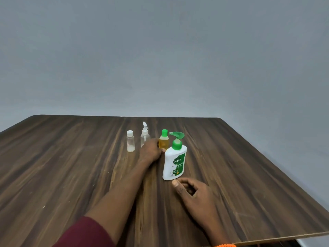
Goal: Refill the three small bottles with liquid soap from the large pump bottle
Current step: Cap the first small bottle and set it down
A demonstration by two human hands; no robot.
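Dark wood table (pixel 71 166), grey wall behind. Left hand (pixel 150 151) gripped upright yellow bottle (pixel 164 142), just behind pump bottle (pixel 174 161). Right hand (pixel 193 193) loosely curled, empty, nearest pump bottle's base. Two clear bottles (pixel 130 141) stood leftward.

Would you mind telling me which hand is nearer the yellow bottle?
Left. The left hand grips the yellow bottle; the right hand rests nearer the camera, beside the pump bottle.

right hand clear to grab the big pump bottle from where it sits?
Probably yes. The right hand rests on the table just in front of the large pump bottle, nothing between them; the left hand is off at the yellow bottle.
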